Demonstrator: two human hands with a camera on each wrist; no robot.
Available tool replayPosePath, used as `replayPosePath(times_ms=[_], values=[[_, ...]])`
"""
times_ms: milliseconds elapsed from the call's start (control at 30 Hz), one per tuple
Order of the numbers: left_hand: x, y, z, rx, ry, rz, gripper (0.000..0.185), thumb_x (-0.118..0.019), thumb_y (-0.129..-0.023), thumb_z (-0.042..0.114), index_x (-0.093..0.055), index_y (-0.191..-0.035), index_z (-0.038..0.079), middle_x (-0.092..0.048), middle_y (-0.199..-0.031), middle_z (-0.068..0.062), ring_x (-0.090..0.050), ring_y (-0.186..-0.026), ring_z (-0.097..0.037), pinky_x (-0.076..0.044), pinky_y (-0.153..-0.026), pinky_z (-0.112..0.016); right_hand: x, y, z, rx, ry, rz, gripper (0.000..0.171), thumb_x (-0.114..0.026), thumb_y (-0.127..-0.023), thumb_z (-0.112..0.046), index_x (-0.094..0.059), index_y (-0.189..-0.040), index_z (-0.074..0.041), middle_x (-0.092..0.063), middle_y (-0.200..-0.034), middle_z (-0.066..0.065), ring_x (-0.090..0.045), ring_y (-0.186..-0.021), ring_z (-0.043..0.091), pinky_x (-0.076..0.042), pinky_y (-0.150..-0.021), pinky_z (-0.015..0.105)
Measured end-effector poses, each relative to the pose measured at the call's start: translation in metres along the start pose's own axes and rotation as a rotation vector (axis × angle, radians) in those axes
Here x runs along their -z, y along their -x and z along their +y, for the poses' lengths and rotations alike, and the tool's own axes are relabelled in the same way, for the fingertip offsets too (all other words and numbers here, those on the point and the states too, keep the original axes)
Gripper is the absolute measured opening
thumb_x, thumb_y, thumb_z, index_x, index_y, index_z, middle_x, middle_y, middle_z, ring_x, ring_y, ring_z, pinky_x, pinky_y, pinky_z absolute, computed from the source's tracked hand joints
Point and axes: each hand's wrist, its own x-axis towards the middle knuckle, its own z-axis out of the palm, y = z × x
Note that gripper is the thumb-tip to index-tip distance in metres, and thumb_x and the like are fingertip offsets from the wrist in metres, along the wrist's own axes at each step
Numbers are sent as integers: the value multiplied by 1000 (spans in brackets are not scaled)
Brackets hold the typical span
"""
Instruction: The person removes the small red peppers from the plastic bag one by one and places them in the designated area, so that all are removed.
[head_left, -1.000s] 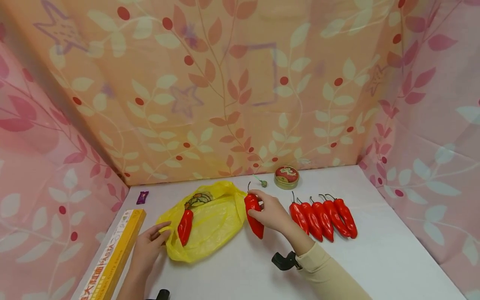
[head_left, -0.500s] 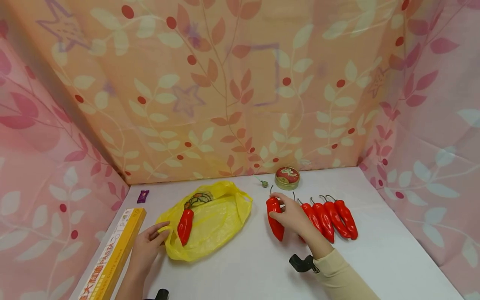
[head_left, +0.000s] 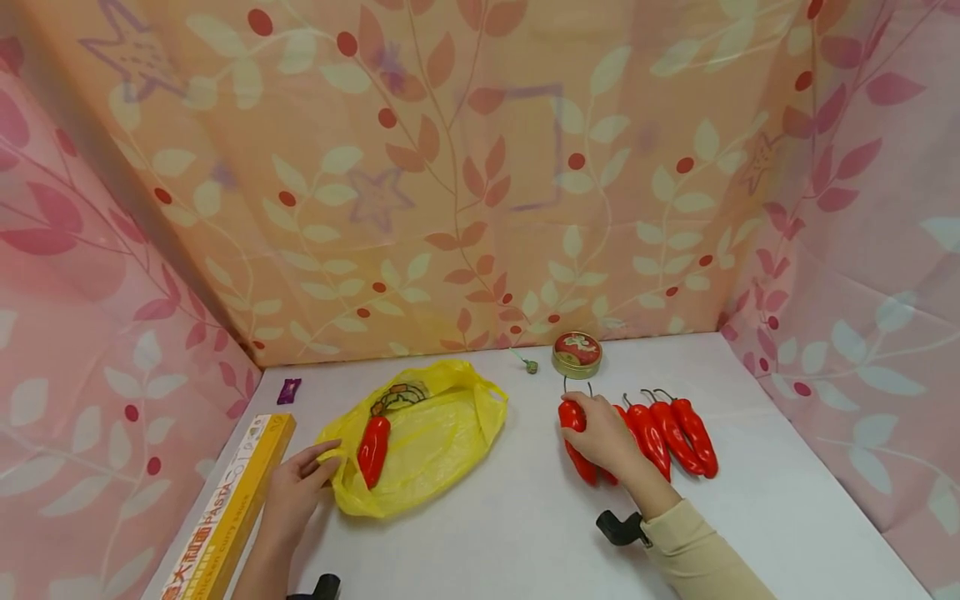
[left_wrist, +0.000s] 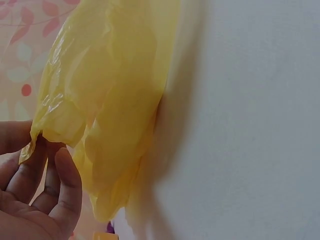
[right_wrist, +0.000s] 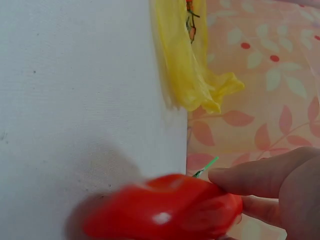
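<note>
From the head camera, a white table [head_left: 487,533] sits walled in on three sides by cloth printed with leaves and berries, orange-toned at the back and pink at the sides. The right hand [head_left: 600,429] curls its fingers around one red pepper [head_left: 576,440], set down at the left end of a row of peppers [head_left: 671,433]; three others in that row show fully and at least one more is mostly hidden behind the hand. One more pepper in the bag [head_left: 372,446] lies inside the single yellow plastic bag [head_left: 427,437], whose near-left edge the left hand [head_left: 296,492] pinches. Also on the table are one round tin [head_left: 576,354], one small green bit [head_left: 529,366], one purple wrapper [head_left: 288,390] and one yellow pasta box [head_left: 228,512]. The left wrist camera shows thumb and fingers gripping a crumpled fold of the bag over the white surface. The right wrist camera shows the thumb and fingers pressed on the glossy red pepper, low over the table, with the bag lying beyond it.
</note>
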Motion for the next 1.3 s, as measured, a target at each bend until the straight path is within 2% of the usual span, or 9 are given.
replayPosePath(times_ms=[200, 433, 667, 867, 1100, 1300], values=[[-2, 1, 2, -14, 16, -5, 42, -63, -101, 28, -60, -140, 13, -62, -135, -16, -64, -98, -16, -55, -80, -16, -5, -3, 4, 28, 96, 21, 56, -78, -86, -24, -59, -138, -16, -58, -132, 23, -52, -120, 42, -58, -78, 59], [2, 1, 1, 15, 8, 3, 42, -63, -101, 29, -59, -141, 14, -61, -136, -15, -63, -101, -18, -56, -81, -17, -7, -7, 7, 29, 102, 55, 44, -76, -87, -21, -67, -130, -15, -58, -131, 22, -53, -117, 38, -58, -84, 54], [3, 2, 1, 11, 8, 8, 42, -63, -101, 27, -59, -141, 12, -61, -136, -16, -63, -100, -18, -56, -80, -18, -9, -7, 9, 47, 103, 32, 51, -81, -85, -27, -66, -132, -15, -58, -129, 19, -52, -116, 36, -60, -78, 51], [3, 3, 2, 9, -19, 12, 41, -62, -101, 26, -59, -140, 12, -58, -139, -18, -61, -102, -22, -56, -78, -16, -13, -9, 10, 65, 146, 7, 56, -84, -81, -26, -65, -133, -17, -58, -134, 18, -49, -119, 36, -59, -78, 52], [2, 3, 2, 11, -29, 26, 40, -62, -101, 24, -60, -139, 12, -57, -139, -17, -59, -103, -24, -55, -77, -15, -14, -11, 8, 46, 138, 36, 56, -83, -81, -24, -64, -133, -15, -59, -132, 20, -50, -118, 37, -59, -76, 55], [2, 2, 1, -2, -27, 39, 40, -63, -101, 24, -61, -139, 12, -61, -134, -16, -61, -98, -21, -55, -76, -15, -6, -13, -5, 71, 60, 31, 53, -80, -86, -28, -64, -135, -17, -62, -130, 15, -53, -117, 33, -59, -82, 51]])
